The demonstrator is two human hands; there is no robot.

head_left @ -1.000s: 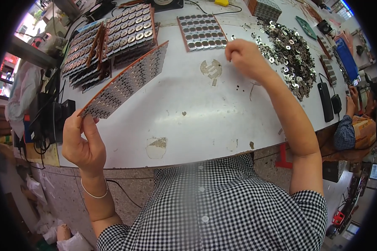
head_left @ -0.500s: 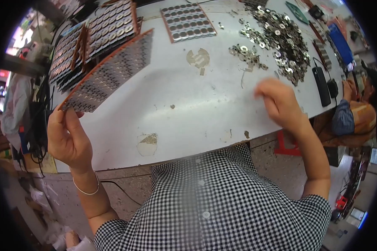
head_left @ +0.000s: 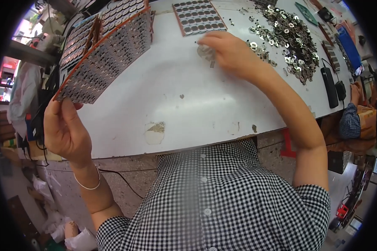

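Note:
My left hand pinches the near lower corner of a circuit board panel, thumb against fingers. The panel is tilted up on edge, with an orange rim and rows of small dark parts on the face toward me. My right hand is over the table's far middle, fingers drawn together and pointing left; whatever they may hold is hidden. Just beyond its fingertips lies a similar panel with rows of dark round parts. To its right, a heap of silvery washer-like metal pieces spreads over the white table.
Stacked panels with round silvery parts stand behind the held panel. At the right are a black power strip, a blue box-like object and a green tool. A co-worker's arm shows at the far right.
My right hand has moved left and away from me, from beside the metal pieces to near the flat panel. My left hand still holds its panel, little changed. The view has shifted slightly.

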